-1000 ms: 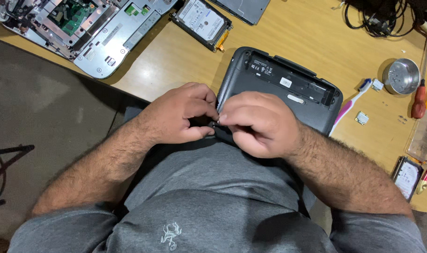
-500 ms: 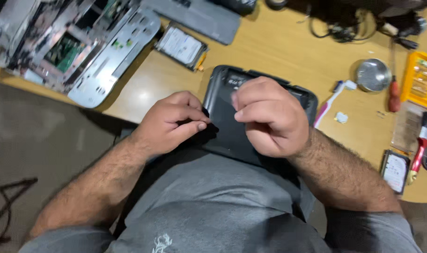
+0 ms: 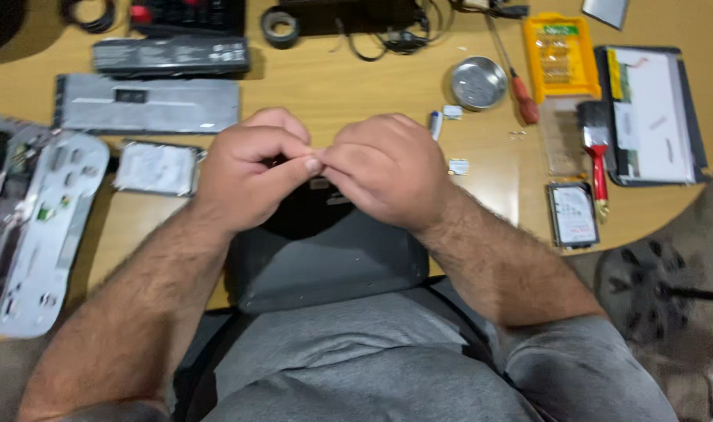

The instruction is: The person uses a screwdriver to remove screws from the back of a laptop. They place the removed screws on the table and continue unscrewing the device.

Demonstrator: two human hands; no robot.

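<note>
Left hand: the left hand (image 3: 251, 168) is curled closed above the worktop, thumb and forefinger pinched at the tips against the other hand; whatever sits between them is too small to make out.
Right hand: the right hand (image 3: 388, 168) is closed in a loose fist, its fingertips meeting the left's.
Dark case: a dark grey plastic case (image 3: 333, 262) lies under both hands, at the near edge of the worktop, overhanging towards the person's lap.
Worktop: the wooden worktop (image 3: 333, 86) is pale, crowded along its far side.
Left side: a bare silver drive (image 3: 155, 168) lies just beside the left hand; a stripped grey laptop shell (image 3: 36, 234) is further left; a flat grey panel (image 3: 145, 104) and a long black battery (image 3: 173, 56) lie beyond.
Right side: a round metal dish (image 3: 478, 82), a red-handled screwdriver (image 3: 521, 90), a yellow bit box (image 3: 561, 55), a red-handled brush (image 3: 597, 152), a second drive (image 3: 573, 213) and a screen panel (image 3: 653, 113).
Floor: a patterned mat (image 3: 669, 312) shows at the lower right.
</note>
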